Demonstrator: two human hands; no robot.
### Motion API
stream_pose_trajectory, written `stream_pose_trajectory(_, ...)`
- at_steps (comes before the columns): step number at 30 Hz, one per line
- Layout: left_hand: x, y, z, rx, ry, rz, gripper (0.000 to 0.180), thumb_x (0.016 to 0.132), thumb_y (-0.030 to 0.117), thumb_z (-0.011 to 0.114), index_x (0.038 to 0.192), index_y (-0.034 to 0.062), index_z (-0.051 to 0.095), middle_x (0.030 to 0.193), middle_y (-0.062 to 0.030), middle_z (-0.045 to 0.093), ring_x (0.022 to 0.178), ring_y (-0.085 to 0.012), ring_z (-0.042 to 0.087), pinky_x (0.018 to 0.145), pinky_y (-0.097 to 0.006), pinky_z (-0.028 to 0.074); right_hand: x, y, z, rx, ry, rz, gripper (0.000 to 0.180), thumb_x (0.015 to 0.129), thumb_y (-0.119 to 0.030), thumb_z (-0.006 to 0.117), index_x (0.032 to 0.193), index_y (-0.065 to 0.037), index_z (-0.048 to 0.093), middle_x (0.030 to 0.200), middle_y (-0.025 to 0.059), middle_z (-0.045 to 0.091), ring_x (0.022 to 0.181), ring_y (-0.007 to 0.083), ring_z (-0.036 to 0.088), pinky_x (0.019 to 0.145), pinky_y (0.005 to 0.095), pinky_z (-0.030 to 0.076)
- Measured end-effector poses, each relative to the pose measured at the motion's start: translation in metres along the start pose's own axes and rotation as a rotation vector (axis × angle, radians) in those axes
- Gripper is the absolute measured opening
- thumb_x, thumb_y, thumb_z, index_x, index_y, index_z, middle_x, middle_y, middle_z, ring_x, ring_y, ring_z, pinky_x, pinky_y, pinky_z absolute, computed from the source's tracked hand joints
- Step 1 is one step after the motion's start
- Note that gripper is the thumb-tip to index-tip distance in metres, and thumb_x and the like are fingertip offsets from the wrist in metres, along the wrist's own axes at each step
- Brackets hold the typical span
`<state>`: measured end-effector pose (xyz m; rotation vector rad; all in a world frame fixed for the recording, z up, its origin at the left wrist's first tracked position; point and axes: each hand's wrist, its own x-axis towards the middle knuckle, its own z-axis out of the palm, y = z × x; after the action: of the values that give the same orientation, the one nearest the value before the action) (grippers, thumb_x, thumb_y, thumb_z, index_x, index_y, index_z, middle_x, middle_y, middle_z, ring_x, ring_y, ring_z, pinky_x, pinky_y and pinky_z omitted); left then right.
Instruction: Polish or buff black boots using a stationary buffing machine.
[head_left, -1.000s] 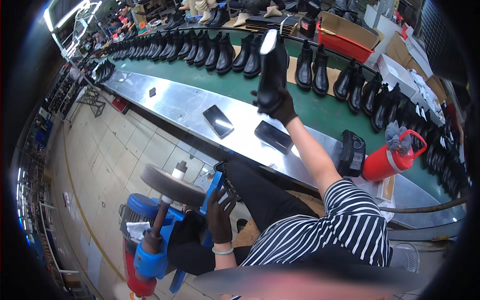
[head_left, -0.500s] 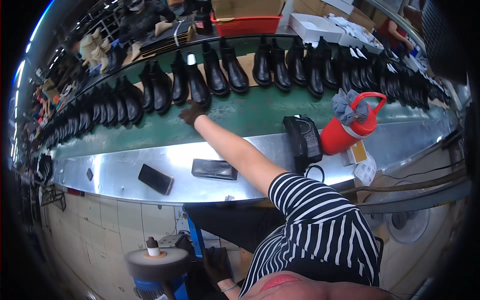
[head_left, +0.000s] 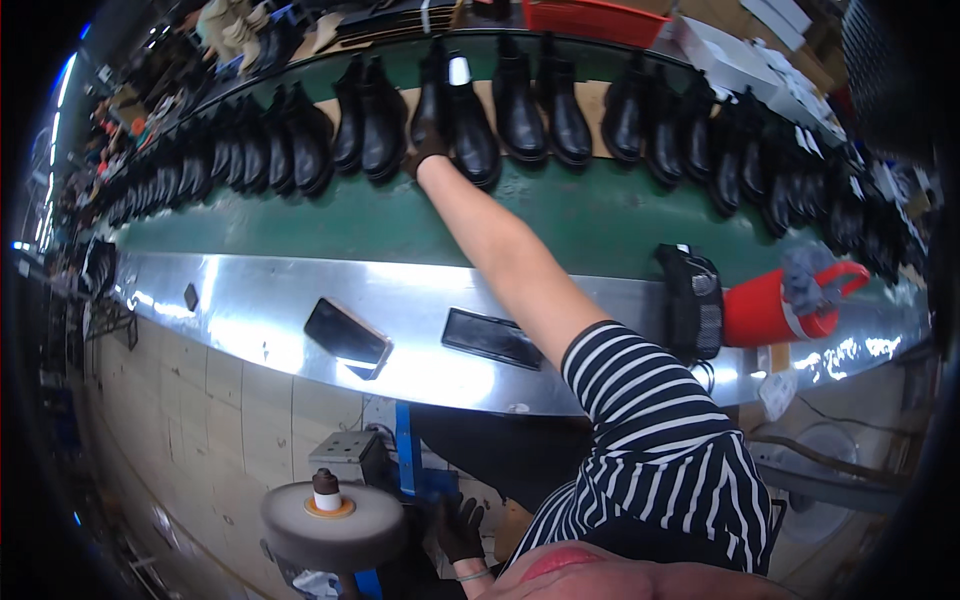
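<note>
My right hand (head_left: 427, 150), in a brown glove, reaches across the table to a row of black ankle boots. Its fingers close around the toe part of one black ankle boot (head_left: 431, 98), largely covering that toe. Just right of it stands its neighbour, a black boot (head_left: 473, 135) with a white piece at its top. Low in the picture, my left hand (head_left: 460, 528) wears a dark glove and holds nothing, fingers apart. It hangs below the table edge, beside a round grey wheel (head_left: 290, 520) on a machine.
A phone (head_left: 348, 338) and a dark flat case (head_left: 490, 337) lie on the metal ledge (head_left: 240, 330). Further right are a black mesh bag (head_left: 692, 305) and a red tumbler (head_left: 765, 310). Boots line the green tabletop (head_left: 590, 215). Behind them sit a red crate (head_left: 590, 20) and white boxes (head_left: 730, 60).
My right hand has gone from beside the white-tagged boot's toe onto the boot to its left. The view has shifted; the left hand's fingers now show spread.
</note>
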<state>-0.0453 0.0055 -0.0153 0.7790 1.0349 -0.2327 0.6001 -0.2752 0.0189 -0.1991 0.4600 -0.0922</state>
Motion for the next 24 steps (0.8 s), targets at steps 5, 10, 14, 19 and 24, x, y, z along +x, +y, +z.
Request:
stream_pose_trajectory(5,-0.024,0.006,0.062,0.165,-0.063,0.065,0.042,0.091,0.036,0.053,0.124,0.0099,0.050,0.117,-0.0139,0.054,0.101,-0.0366,0.057,0.078,-0.047,0.052,0.046,-0.111,0.000,-0.928,-0.016,-0.549,0.066,0.070,-0.030,0.076,0.126,-0.010,0.047,0.115,0.0138,0.055,0.103,0.0282,0.054,0.084,0.0375,0.048)
stream_pose_trajectory(10,-0.023,0.002,0.041,0.144,-0.050,0.117,0.043,0.091,0.036,0.052,0.124,0.0089,0.049,0.119,-0.0135,0.054,0.101,-0.0343,0.058,0.078,-0.044,0.052,-0.008,-0.065,-0.019,-1.513,-0.184,-1.016,0.053,0.074,-0.031,0.077,0.112,0.000,0.057,0.109,0.0156,0.063,0.104,0.0269,0.060,0.092,0.0342,0.045)
stream_pose_trajectory(14,-0.025,0.002,0.061,0.179,-0.091,0.093,0.042,0.090,0.037,0.053,0.121,0.0084,0.052,0.113,-0.0119,0.058,0.098,-0.0296,0.061,0.076,-0.040,0.052,-0.043,-0.105,-0.032,-0.694,-0.811,-0.293,0.048,0.078,-0.016,0.071,0.120,0.001,0.053,0.118,0.0142,0.060,0.110,0.0310,0.056,0.100,0.0379,0.042)
stream_pose_trajectory(19,-0.029,-0.004,0.039,0.161,-0.095,0.165,0.044,0.089,0.039,0.055,0.121,0.0084,0.052,0.111,-0.0116,0.059,0.097,-0.0288,0.061,0.076,-0.039,0.052,-0.103,-0.089,-0.034,-0.136,-1.090,0.295,0.054,0.078,-0.006,0.058,0.130,-0.003,0.044,0.135,0.0138,0.046,0.121,0.0310,0.046,0.108,0.0476,0.032)
stream_pose_trajectory(24,-0.017,0.003,0.035,0.130,-0.233,0.172,0.047,0.089,0.038,0.054,0.125,0.0074,0.049,0.116,-0.0141,0.056,0.102,-0.0306,0.059,0.081,-0.041,0.050,-0.119,-0.056,-0.009,-0.503,-0.985,-0.090,0.041,0.084,-0.018,0.058,0.123,-0.005,0.052,0.123,0.0128,0.056,0.112,0.0256,0.054,0.103,0.0424,0.038)
